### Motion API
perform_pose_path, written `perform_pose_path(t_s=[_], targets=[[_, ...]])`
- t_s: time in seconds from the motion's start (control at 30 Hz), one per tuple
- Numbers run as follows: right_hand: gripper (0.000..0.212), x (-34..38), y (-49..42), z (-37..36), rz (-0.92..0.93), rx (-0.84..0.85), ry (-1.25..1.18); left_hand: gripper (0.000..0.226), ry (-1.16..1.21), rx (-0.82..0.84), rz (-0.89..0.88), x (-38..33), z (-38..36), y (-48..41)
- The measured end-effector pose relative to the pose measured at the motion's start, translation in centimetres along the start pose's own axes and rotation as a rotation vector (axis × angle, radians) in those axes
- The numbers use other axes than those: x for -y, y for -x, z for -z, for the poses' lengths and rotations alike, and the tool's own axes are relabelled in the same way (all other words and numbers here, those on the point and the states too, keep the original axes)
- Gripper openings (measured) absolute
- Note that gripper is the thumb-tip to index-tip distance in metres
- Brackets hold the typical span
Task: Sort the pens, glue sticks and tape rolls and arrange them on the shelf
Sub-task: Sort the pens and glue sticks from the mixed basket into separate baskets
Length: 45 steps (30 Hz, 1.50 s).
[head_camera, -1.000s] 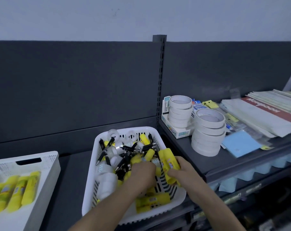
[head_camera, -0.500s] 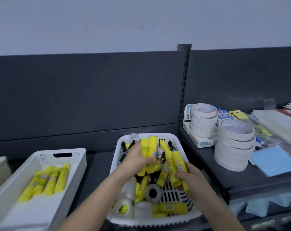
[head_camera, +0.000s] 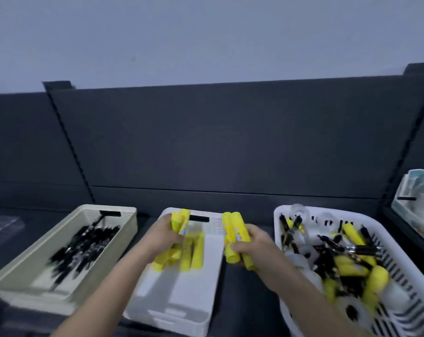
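The glue sticks [head_camera: 180,223] in the left fingers [head_camera: 174,239] and the second bunch [head_camera: 235,237] in the right fingers [head_camera: 240,248] look like smooth yellow plastic with a faint sheen. Below the left fingers, the white tray [head_camera: 181,295] is matt plastic. Left of them, the beige tray [head_camera: 36,301] looks alike, and its pens [head_camera: 84,244] are glossy black. Right of the right fingers, the slotted basket [head_camera: 410,310] is smooth white plastic, its tape rolls [head_camera: 344,302] shiny. The shelf [head_camera: 245,300] and back panel [head_camera: 230,142] are dark and matt.
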State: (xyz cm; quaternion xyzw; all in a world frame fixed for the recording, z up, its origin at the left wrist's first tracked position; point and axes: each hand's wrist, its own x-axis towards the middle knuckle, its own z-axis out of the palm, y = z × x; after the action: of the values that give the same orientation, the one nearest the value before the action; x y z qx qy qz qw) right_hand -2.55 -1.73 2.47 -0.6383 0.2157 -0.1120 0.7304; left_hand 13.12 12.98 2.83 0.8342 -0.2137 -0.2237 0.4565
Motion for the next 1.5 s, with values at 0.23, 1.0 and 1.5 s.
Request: perform_pose_path(t_s=[0.23,1.0,1.5], targets=[[0.032,-4.2,-7.6,-9.1,-0.168,-0.149,0.404,0.048,-0.341,0.066,0.034,4.8,2.3,-2.6],[0.029,-0.5,4.4,5.8,0.105,-0.598,1.03,0.041,-0.453,0.163,-0.58,-3.4,-7.5,-0.7],[0.039,-3.9,11.4,19.1,-0.417,0.081,1.237,0.017,-1.224,0.437,-0.659,-9.5,-25.1,4.3]])
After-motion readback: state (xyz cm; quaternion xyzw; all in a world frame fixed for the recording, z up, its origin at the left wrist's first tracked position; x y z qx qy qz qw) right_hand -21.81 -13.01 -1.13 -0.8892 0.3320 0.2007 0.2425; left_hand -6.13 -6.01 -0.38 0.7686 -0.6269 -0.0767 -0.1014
